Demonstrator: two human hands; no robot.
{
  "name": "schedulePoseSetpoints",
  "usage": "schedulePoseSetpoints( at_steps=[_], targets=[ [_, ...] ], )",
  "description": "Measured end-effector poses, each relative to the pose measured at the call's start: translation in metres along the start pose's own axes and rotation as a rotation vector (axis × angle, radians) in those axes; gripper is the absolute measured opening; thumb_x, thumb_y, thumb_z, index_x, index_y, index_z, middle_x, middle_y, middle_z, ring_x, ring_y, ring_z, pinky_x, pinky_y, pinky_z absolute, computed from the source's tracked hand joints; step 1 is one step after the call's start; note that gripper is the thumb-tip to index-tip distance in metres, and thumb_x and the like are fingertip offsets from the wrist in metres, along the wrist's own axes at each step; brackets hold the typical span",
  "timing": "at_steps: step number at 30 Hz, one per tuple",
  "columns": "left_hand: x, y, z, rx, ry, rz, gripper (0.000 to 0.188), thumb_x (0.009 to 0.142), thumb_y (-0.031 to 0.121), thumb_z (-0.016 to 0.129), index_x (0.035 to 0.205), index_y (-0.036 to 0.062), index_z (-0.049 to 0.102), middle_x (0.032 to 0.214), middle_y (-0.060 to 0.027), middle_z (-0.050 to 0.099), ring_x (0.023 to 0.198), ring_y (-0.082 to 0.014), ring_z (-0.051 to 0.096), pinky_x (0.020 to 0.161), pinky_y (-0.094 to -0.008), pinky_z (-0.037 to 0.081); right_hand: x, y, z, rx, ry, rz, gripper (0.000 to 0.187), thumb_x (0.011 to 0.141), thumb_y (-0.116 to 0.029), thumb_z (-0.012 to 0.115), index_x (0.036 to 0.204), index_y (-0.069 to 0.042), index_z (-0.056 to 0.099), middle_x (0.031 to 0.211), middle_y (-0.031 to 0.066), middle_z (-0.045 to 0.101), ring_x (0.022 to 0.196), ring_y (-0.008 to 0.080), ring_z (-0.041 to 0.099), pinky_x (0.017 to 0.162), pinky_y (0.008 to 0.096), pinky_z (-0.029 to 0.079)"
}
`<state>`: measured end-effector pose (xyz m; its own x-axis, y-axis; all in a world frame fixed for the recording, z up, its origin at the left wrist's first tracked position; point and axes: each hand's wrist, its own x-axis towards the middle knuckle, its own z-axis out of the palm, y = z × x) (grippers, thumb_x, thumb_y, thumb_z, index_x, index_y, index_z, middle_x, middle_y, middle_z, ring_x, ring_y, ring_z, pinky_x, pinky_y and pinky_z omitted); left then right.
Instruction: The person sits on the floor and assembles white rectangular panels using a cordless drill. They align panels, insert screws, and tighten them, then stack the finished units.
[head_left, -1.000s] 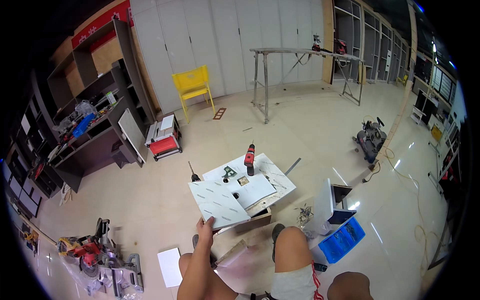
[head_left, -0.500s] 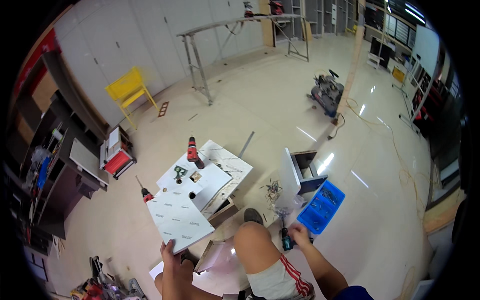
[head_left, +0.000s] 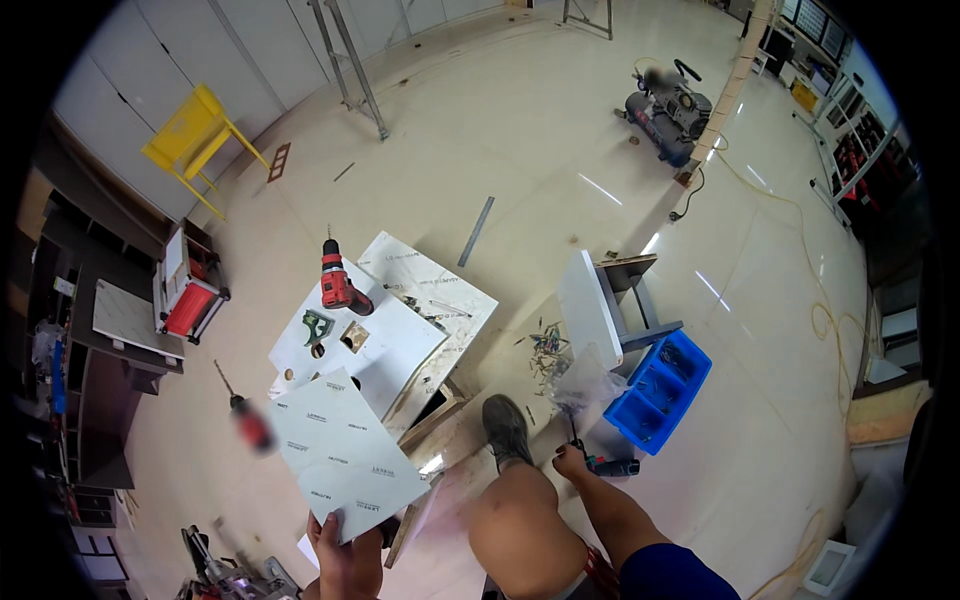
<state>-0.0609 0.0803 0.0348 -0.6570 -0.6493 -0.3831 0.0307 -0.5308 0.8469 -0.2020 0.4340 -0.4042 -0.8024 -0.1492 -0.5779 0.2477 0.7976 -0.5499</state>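
Observation:
My left hand (head_left: 330, 545) grips the near edge of a white panel (head_left: 345, 450) with printed film, thumb on top. The panel is tilted and partly covers a stack of white boards. My right hand (head_left: 570, 461) is closed low by the floor, just left of a teal and black cordless drill (head_left: 612, 467) lying on its side. What its fingers hold, if anything, is hidden. A clear plastic bag (head_left: 590, 382) and a pile of loose screws (head_left: 547, 350) lie beyond that hand.
A red drill (head_left: 340, 280) and green tool (head_left: 317, 326) stand on the boards (head_left: 400, 345). Another red drill (head_left: 250, 425) is left of them. A blue divided bin (head_left: 660, 395) with hardware stands right, beside a white-fronted drawer box (head_left: 590, 305). A compressor (head_left: 670, 110) stands farther off.
My right hand has moved left off the teal drill's handle, while the drill stays on the floor. The view has tipped down. My left hand still holds the panel.

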Motion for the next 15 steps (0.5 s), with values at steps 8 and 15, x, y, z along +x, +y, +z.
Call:
schedulePoseSetpoints(
  at_steps=[8,15],
  targets=[
    [0.046,-0.027,-0.068,0.196,-0.008,-0.015,0.049,0.089,0.013,0.061,0.132,-0.0033,0.046,0.120,-0.0151,0.061,0.108,-0.0271,0.062,0.093,-0.0405,0.051,0.028,0.007,0.015,0.157,0.071,-0.027,0.033,0.074,-0.022,0.068,0.099,0.000,0.067,0.093,0.0200,0.070,0.088,0.0350,0.068,0.081,0.0426,0.054],
    [0.037,-0.025,-0.074,0.210,0.136,-0.123,0.056,0.089,0.009,0.058,0.140,-0.0034,0.039,0.129,-0.0164,0.055,0.117,-0.0277,0.055,0.101,-0.0422,0.045,0.089,-0.036,0.024,0.012,0.366,0.082,0.030,0.073,-0.023,0.072,0.092,0.000,0.069,0.088,0.0207,0.069,0.082,0.0382,0.067,0.078,0.0451,0.053]
  ],
)
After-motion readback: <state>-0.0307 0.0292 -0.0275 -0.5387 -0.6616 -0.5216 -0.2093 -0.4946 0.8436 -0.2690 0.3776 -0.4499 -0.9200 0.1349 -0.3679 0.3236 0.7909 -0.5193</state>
